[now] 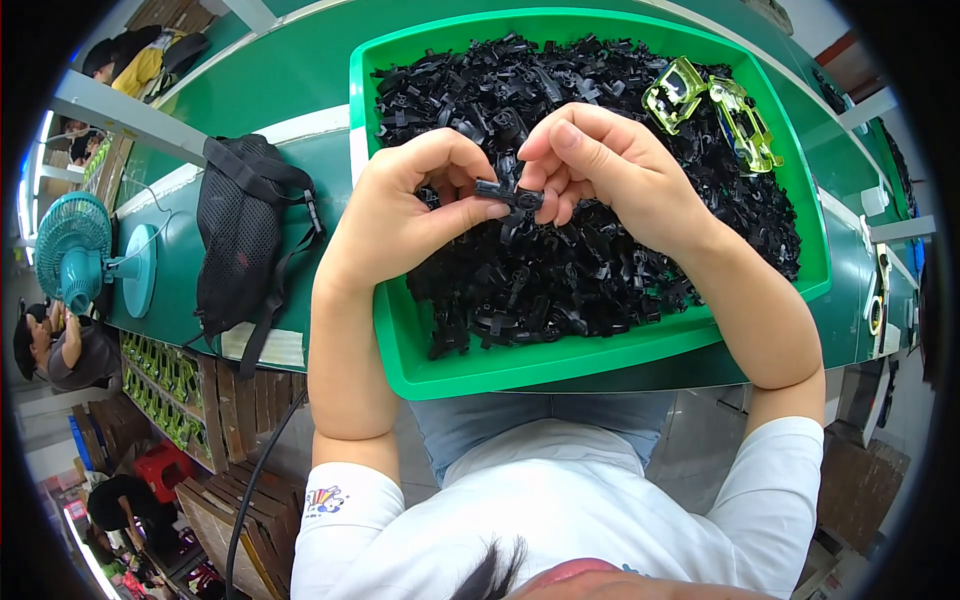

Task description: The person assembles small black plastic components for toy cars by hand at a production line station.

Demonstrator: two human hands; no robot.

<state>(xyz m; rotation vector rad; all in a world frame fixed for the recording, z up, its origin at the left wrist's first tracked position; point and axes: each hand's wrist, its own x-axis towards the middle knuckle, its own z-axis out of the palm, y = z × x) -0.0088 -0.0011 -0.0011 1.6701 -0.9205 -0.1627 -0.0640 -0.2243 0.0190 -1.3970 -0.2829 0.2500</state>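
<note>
A small black plastic part [508,194] is held between my two hands, above a large green tray [600,368]. My left hand [412,205] pinches its left end between thumb and fingers. The fingertips of my right hand [625,170] close on its right end, where a round feature shows; the right thumb and forefinger are raised a little apart. Beneath my hands, the tray holds a thick heap of similar loose black plastic parts [590,290]. Two shiny yellow-green frame-like pieces, one squarish [652,97] and one longer [741,135], lie on the heap at the far right.
Left of the tray, a black mesh bag [238,235] with straps lies on the green table [335,180]. Beyond it stands a teal fan [75,245]. Racks of yellow-green pieces [160,385] and other people [75,350] are at the far left.
</note>
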